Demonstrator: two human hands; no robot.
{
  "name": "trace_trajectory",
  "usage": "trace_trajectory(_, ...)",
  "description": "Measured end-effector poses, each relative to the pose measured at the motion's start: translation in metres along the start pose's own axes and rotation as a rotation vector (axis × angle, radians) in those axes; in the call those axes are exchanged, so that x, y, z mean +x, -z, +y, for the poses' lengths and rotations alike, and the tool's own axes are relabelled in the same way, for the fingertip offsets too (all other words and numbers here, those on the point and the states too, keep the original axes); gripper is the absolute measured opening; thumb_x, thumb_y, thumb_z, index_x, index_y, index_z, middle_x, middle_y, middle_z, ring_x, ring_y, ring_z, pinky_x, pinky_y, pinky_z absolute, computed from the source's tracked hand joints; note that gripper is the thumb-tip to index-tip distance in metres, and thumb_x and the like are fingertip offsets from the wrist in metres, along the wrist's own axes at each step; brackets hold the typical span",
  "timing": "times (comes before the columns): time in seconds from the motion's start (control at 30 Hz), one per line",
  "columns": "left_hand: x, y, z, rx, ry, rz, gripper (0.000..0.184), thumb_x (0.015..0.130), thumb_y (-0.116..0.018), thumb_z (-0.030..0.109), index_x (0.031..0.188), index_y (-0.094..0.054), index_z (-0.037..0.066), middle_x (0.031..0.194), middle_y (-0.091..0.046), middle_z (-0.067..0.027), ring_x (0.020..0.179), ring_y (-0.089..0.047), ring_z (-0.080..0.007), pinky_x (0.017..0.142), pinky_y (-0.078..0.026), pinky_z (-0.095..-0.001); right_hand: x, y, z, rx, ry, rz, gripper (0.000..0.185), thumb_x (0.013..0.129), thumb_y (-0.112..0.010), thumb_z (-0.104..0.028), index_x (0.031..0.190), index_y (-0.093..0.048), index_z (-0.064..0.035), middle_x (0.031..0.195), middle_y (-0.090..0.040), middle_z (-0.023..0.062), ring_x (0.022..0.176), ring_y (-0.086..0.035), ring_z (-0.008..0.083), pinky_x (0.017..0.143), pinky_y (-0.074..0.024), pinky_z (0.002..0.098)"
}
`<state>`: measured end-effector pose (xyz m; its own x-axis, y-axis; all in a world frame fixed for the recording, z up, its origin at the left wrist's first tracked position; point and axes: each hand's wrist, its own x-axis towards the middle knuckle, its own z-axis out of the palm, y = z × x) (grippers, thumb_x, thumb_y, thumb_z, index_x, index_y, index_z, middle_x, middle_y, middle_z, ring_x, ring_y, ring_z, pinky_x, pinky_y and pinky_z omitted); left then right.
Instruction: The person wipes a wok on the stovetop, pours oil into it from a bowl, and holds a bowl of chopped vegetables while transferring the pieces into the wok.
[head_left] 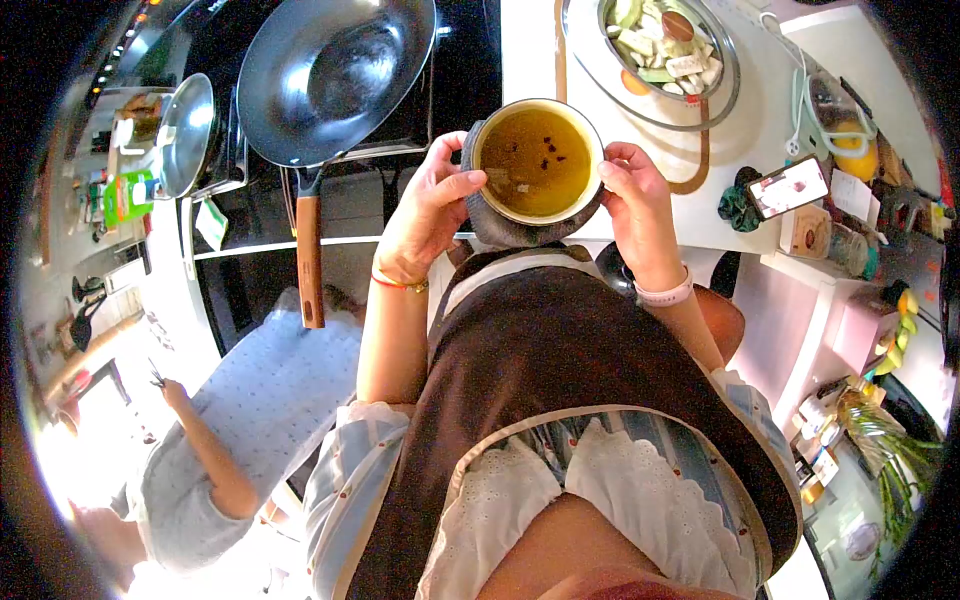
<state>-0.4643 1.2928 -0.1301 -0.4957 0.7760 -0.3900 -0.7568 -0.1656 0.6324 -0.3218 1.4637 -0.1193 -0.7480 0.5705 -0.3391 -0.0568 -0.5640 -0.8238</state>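
Between my hands is a round pale-rimmed bowl (540, 212) with a dark grey outside. Yellow-brown liquid (525, 165) fills much of it, with several small dark bits floating near the middle. My left hand (430, 205) grips the left side, its thumb lying at the rim. On the opposite side, my right hand (640, 205) holds the rim with thumb and fingers. The bowl's underside is hidden, and it is held in front of my brown apron (560, 330), near the counter edge.
A dark wok (300, 110) with a wooden handle (310, 260) sits on the stove at left, beside a glass lid (187, 135). Chopped pale vegetables (650, 45) fill a glass bowl (728, 95) at upper right. A phone (788, 187) lies rightward. Another person's arm (215, 455) is lower left.
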Motion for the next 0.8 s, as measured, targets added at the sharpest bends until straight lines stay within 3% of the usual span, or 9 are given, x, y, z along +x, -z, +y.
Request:
trace_trajectory(0.2,-0.007,0.001,0.005,0.018,0.014,0.052,0.038,0.076,-0.058,0.004,0.111,-0.042,0.007,0.090,-0.057,-0.0061,0.081,-0.058,-0.0138,0.069,-0.050,-0.0258,0.001,0.002,0.004,0.067,-0.125,-0.090,0.028,0.080,-0.064,-0.014,0.101,-0.049,-0.0020,0.091,-0.056,0.0049,0.081,-0.055,0.0126,0.074,-0.0451,0.0257)
trace_trajectory(0.37,-0.008,0.006,0.008,0.038,0.010,0.031,0.038,0.076,-0.058,0.005,0.110,-0.042,0.006,0.091,-0.057,-0.0068,0.081,-0.058,-0.0142,0.069,-0.050,-0.0264,0.001,-0.001,0.002,0.168,-0.280,-0.204,0.036,0.080,-0.063,-0.019,0.106,-0.048,0.0012,0.098,-0.057,0.0079,0.089,-0.056,0.0167,0.082,-0.0455,0.0304)
trace_trajectory(0.57,-0.013,0.001,0.016,0.041,0.007,0.000,0.038,0.078,-0.059,0.007,0.111,-0.042,0.006,0.100,-0.057,-0.0082,0.086,-0.058,-0.0155,0.074,-0.049,-0.0272,0.001,-0.007,-0.001,0.193,-0.278,-0.262,0.044,0.079,-0.063,-0.018,0.111,-0.044,0.0050,0.102,-0.056,0.0099,0.095,-0.055,0.0197,0.089,-0.0437,0.0335)
trace_trajectory(0.8,-0.016,0.008,0.004,-0.102,-0.008,-0.010,0.038,0.085,-0.060,0.017,0.116,-0.043,0.002,0.107,-0.056,-0.0078,0.097,-0.055,-0.0152,0.085,-0.045,-0.0291,0.002,-0.003,0.003,0.188,-0.226,-0.208,0.045,0.077,-0.064,-0.016,0.113,-0.043,0.0028,0.106,-0.054,0.0121,0.097,-0.054,0.0208,0.089,-0.0438,0.0353)
